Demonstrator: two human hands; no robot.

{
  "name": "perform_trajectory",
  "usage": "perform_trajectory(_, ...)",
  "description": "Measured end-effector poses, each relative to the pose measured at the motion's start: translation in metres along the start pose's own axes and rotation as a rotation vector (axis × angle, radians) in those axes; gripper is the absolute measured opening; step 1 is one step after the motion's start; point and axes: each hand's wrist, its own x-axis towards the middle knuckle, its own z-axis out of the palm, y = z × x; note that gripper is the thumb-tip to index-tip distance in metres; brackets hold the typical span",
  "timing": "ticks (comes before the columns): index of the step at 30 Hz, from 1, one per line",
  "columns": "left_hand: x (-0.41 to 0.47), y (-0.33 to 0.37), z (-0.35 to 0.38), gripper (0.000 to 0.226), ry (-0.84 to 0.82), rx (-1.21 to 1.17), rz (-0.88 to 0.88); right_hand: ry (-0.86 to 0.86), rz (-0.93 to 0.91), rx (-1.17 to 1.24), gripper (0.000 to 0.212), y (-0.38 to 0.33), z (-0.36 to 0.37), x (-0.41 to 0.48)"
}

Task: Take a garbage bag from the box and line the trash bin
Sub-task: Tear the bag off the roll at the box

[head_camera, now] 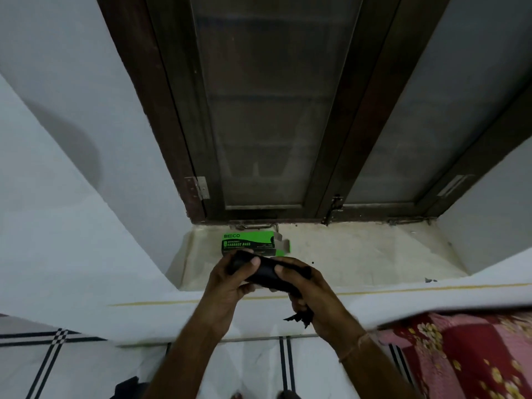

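I hold the roll (266, 273) of black bags level in front of me, just above the sill (359, 254) edge, so that both hands can work on it at once. My left hand (230, 283) is closed around the roll's left end, thumb on top, which keeps the roll from turning while the other end is worked. My right hand (308, 289) is closed on the right end, with the thumb pressed on the top face; a loose black tail (299, 318) hangs out below this palm, which I judge to be the free end of the outermost bag, gripped here so that it can be peeled and torn off. I cannot tell whether the tail is already separated from the roll. The box (249, 243), green and black, lies flat on the sill just behind my hands, its end flap (282, 242) open toward the right; it sits there because the sill is the nearest flat surface and the roll came out of that end, in my judgement. Behind it stands the dark-framed window (273, 110), between pale walls (72, 139). A patterned red cloth (460, 355) lies at lower right. No bin is in view, so lining it is not yet begun.
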Motion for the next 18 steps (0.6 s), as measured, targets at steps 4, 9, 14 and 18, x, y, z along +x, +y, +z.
perform_trajectory(4, 0.021, -0.004, 0.002, 0.030, -0.024, 0.263, 0.095, 0.133, -0.009, 0.040, 0.022, 0.010, -0.022, 0.006)
perform_trajectory(9, 0.072, -0.027, -0.023, 0.087, 0.303, 1.122, 0.332, 0.243, 0.030, 0.093, 0.021, 0.009, -0.059, 0.028)
perform_trajectory(14, 0.102, -0.042, -0.040, 0.100, 0.232, 1.465, 0.260, 0.289, 0.120, 0.181, 0.024, 0.011, -0.088, 0.056)
perform_trajectory(18, 0.113, -0.045, -0.043, 0.070, 0.227, 1.300, 0.292, 0.312, 0.148, 0.187, 0.024, 0.014, -0.103, 0.069)
